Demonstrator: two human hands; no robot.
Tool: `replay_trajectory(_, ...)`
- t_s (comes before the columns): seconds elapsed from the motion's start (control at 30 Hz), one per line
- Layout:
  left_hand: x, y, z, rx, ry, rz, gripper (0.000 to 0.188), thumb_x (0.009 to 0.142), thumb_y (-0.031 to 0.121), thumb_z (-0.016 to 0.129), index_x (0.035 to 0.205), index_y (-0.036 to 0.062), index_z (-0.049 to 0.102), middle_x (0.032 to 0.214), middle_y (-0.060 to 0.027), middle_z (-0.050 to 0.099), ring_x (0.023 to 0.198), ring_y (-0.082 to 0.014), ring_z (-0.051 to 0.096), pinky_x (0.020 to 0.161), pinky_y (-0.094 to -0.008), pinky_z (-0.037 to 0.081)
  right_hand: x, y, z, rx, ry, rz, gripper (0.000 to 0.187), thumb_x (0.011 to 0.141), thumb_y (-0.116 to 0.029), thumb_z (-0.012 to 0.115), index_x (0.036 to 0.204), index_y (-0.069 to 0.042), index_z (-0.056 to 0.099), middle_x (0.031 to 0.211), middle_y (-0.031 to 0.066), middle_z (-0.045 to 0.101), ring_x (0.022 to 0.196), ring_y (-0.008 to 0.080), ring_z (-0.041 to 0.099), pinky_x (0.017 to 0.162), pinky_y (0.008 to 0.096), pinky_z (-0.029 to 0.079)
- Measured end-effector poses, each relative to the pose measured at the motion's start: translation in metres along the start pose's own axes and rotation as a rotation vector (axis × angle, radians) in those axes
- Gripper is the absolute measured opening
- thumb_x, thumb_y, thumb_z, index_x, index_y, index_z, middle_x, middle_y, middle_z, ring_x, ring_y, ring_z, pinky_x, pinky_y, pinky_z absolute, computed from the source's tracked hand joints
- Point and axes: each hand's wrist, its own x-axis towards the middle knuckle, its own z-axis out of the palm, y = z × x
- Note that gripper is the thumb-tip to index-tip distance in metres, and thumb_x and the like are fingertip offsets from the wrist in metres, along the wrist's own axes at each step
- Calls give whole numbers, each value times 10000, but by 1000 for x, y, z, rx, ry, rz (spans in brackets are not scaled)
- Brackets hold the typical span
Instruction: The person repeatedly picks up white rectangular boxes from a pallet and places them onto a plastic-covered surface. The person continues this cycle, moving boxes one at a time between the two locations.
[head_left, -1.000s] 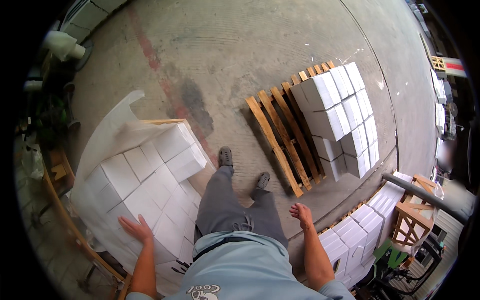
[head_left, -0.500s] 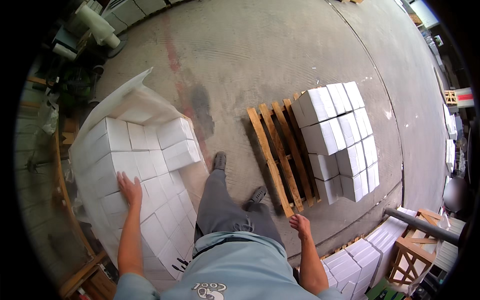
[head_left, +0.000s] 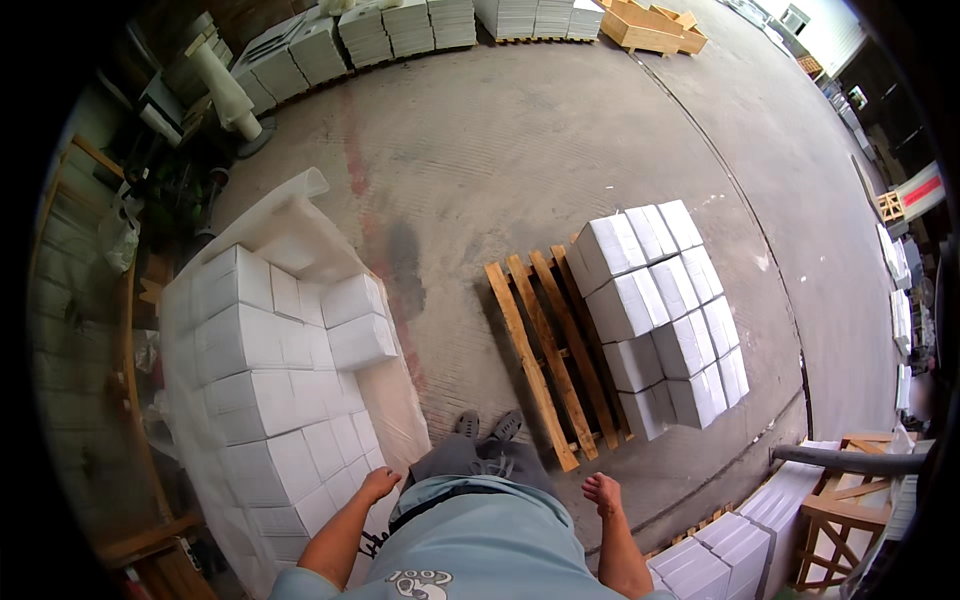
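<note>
On my left stands a large stack of white cartons (head_left: 272,390), stepped in height, with a translucent plastic sheet (head_left: 270,225) standing up round its far and outer sides. My left hand (head_left: 378,485) hangs near my waist beside the stack's near right edge, fingers curled in, nothing seen in it. On the right, a smaller block of white cartons (head_left: 655,320) covers the right part of a wooden pallet (head_left: 545,365); bare slats show on its left. My right hand (head_left: 602,493) is just off the pallet's near end, its fingers loosely closed with nothing visible inside.
Concrete floor (head_left: 470,180) lies between and beyond the two stacks. White bundles (head_left: 715,555), a grey pole (head_left: 850,459) and a wooden crate (head_left: 845,510) are at the near right. Palletised white stacks (head_left: 410,30) and wooden boxes (head_left: 645,25) line the far side.
My left hand has come off the cartons and drawn in to my waist, its fingers curling. My feet have come together, and the view has tilted up toward the far side.
</note>
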Motion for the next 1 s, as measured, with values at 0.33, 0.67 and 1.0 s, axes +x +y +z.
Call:
replay_trajectory(0.33,53,33,-48,-411,9,-49,385,808,315,546,1044,11,564,895,-76,566,692,-195,586,526,-308,444,-50,54,-9,111,62,-44,371,889,-292,537,1101,12,548,1014,137,633,846,245,641,699,348,529)
replay_trajectory(0.67,88,101,-27,-240,-70,71,364,804,284,559,1035,4,588,869,-91,596,664,-205,600,508,-322,448,-68,160,-71,284,191,70,378,886,-281,527,1134,4,537,1011,131,636,809,254,654,656,365,529)
replay_trajectory(1.0,85,149,66,-135,111,202,349,788,333,566,833,2,667,788,-154,652,718,-244,618,671,-361,469,-72,144,-145,250,59,150,451,890,-365,489,1176,-17,508,1070,142,613,880,302,624,712,419,523)
